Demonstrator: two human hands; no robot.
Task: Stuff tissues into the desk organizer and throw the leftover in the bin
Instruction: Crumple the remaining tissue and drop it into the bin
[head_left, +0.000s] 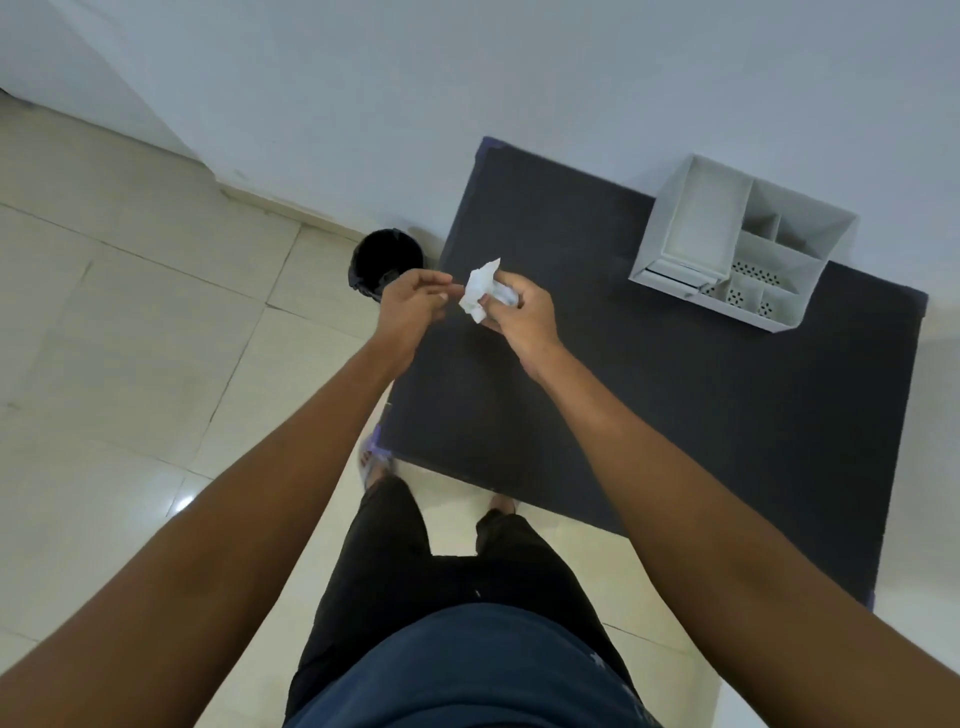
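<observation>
A crumpled white tissue (479, 289) is held over the left part of the dark table (675, 405). My right hand (522, 314) is closed around its lower part. My left hand (413, 304) sits just left of it, fingers stretched toward the tissue, holding nothing that I can see. A white desk organizer (737, 244) with several compartments stands at the table's far right; its compartments show no tissue. A black bin (387, 262) stands on the floor by the table's far left corner, partly hidden behind my left hand.
A pale wall runs behind the table and bin. Light tiled floor (130, 338) spreads to the left. My legs and feet stand at the table's near left corner.
</observation>
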